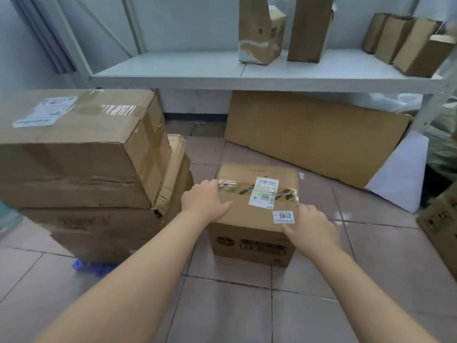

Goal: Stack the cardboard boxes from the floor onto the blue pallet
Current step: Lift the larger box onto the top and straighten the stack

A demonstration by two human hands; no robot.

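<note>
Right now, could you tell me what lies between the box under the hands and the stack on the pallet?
In the head view, only bare floor tile separates the box from the stack.

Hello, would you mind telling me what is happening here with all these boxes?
A person is bending over a small taped cardboard box that sits on the tiled floor. The left hand lies on its top left edge and the right hand on its near right corner; it is not yet lifted. To the left, larger boxes are already piled on the blue pallet.
</note>
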